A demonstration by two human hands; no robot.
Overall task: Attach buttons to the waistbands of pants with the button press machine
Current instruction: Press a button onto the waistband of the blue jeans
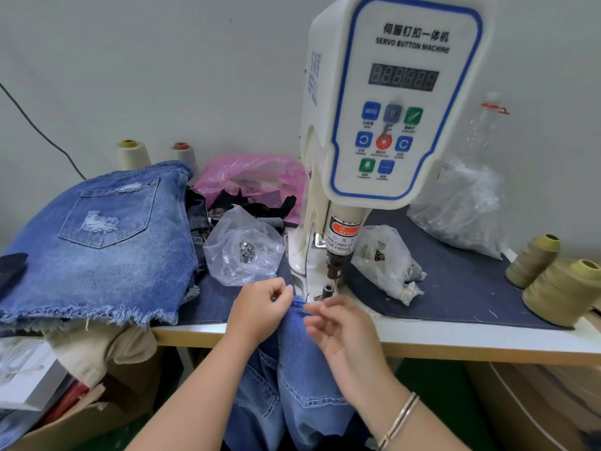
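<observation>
At the front edge of the white worktable (455,336), just before the lower die post (327,289) of the white and blue servo button machine (383,102), both hands work the waistband of a pair of blue denim pants (302,362) that hangs off the table edge toward the person. Left hand (260,307) pinches the waistband edge between thumb and curled fingers, at the left of the fabric. Right hand (338,330) sits at the right of the waistband, fingers loosely bent and spread; fingertips blurred, so cannot tell whether they pinch the cloth or only touch it. A thin metal bracelet (398,421) is on the right wrist. The waistband lies just short of the die post, not under the dark press head (335,265). Left of the machine, a clear plastic bag with small metal button parts (244,252) lies on the dark blue cloth mat (455,288); further left a stack of frayed blue denim shorts (104,242). Behind that, a pink plastic bag (253,177) and two cream thread cones (131,154). Right of the machine, a small clear bag of hardware (383,258), a larger crumpled clear bag (461,206), and two olive thread cones (553,281) at the right table edge.
</observation>
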